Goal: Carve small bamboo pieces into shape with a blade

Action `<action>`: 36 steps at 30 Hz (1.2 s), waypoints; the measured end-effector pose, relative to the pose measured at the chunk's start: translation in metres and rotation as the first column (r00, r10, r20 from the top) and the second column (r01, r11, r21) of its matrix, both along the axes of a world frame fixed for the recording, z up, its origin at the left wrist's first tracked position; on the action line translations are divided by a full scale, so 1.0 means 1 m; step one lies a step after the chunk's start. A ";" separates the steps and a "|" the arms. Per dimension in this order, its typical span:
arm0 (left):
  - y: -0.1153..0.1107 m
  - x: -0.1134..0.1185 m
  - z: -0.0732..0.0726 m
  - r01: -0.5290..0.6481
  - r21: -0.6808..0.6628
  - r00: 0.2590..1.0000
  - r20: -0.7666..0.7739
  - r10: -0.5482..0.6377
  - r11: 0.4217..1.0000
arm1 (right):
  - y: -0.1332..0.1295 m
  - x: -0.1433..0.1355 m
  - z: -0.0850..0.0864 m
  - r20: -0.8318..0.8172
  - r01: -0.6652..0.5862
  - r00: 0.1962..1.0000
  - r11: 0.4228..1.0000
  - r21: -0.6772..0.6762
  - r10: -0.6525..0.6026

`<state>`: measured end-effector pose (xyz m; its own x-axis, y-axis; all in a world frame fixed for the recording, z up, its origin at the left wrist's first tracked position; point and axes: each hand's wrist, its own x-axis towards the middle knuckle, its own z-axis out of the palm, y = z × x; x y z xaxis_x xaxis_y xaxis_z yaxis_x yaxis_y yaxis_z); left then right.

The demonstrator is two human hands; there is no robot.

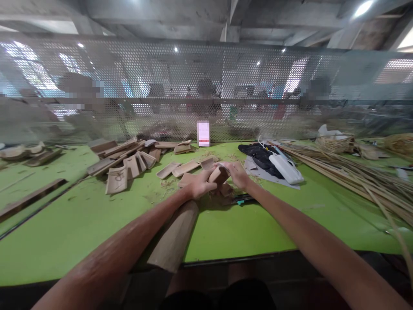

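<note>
A short curved piece of bamboo (pixel 218 174) is held above the table between my two hands. My left hand (pixel 201 186) is closed around its near left side, with the thumb lying along it. My right hand (pixel 238 174) pinches at its far right end; whether a small tool is also in those fingers I cannot make out. Several cut bamboo pieces (pixel 186 168) lie on the table just beyond my left hand. Under my right wrist lies a dark tool with a teal part (pixel 240 202). A large half-round bamboo length (pixel 176 234) rests beneath my left forearm, at the front edge.
Stacked bamboo pieces (pixel 116 180) lie on the green table (pixel 258 232) to the left. On the right are a black cloth item (pixel 260 158), a white device (pixel 286 168) and long bamboo strips (pixel 342 185). A perforated metal screen (pixel 145 86) stands behind, with people beyond it.
</note>
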<state>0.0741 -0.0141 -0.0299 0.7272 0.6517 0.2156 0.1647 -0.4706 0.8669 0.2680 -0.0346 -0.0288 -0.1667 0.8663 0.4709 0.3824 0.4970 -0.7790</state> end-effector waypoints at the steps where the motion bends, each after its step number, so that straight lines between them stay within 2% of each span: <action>1: 0.000 0.000 0.000 -0.008 0.031 1.000 -0.002 0.008 0.999 | 0.000 0.000 0.000 -0.004 0.005 1.000 1.000 -0.003 -0.005; 6: -0.002 -0.001 0.006 -0.064 0.245 0.998 -0.013 0.069 0.967 | 0.001 0.000 -0.002 -0.021 0.017 1.000 1.000 0.008 -0.017; 9: -0.004 -0.002 0.012 -0.110 0.332 0.987 -0.071 0.141 0.937 | 0.002 0.001 -0.003 -0.015 0.031 0.999 0.999 0.041 -0.030; 12: -0.009 -0.001 0.019 -0.170 0.315 0.968 -0.124 0.218 0.934 | 0.000 -0.001 -0.006 -0.028 0.074 0.997 0.996 0.051 -0.072; 15: -0.017 0.004 0.029 -0.223 0.262 0.956 -0.127 0.263 0.939 | -0.005 -0.007 -0.008 -0.125 0.156 0.982 0.984 0.091 -0.144; 17: -0.023 0.007 0.037 -0.232 0.257 0.951 -0.145 0.275 0.938 | -0.010 -0.013 -0.007 -0.195 0.207 0.965 0.969 0.139 -0.178; 20: -0.031 0.012 0.043 -0.259 0.278 0.931 -0.185 0.316 0.925 | -0.017 -0.018 -0.003 -0.213 0.242 0.958 0.943 0.229 -0.194; 23: -0.040 0.018 0.035 -0.395 0.265 0.894 -0.112 0.434 0.880 | -0.020 -0.019 0.003 -0.196 0.247 0.961 0.927 0.283 -0.197; 26: -0.052 0.026 0.018 -0.528 0.225 0.845 0.044 0.533 0.819 | -0.020 -0.018 0.006 -0.190 0.245 0.962 0.932 0.268 -0.198; 28: -0.059 0.028 0.007 -0.566 0.199 0.824 0.152 0.545 0.800 | -0.019 -0.018 0.005 -0.186 0.236 0.964 0.938 0.255 -0.192; 32: -0.054 0.024 -0.006 -0.559 0.227 0.828 0.210 0.520 0.797 | -0.018 -0.019 0.005 -0.162 0.226 0.969 0.935 0.273 -0.187; 36: -0.029 0.014 -0.010 -0.511 0.354 0.854 0.099 0.512 0.783 | -0.014 -0.016 0.002 -0.137 0.221 0.972 0.936 0.274 -0.189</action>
<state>0.0885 -0.0430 -0.0397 0.3101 0.8064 0.5035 0.4706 -0.5904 0.6557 0.2518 -0.0485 -0.0270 0.0654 0.7029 0.7083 0.4219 0.6238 -0.6580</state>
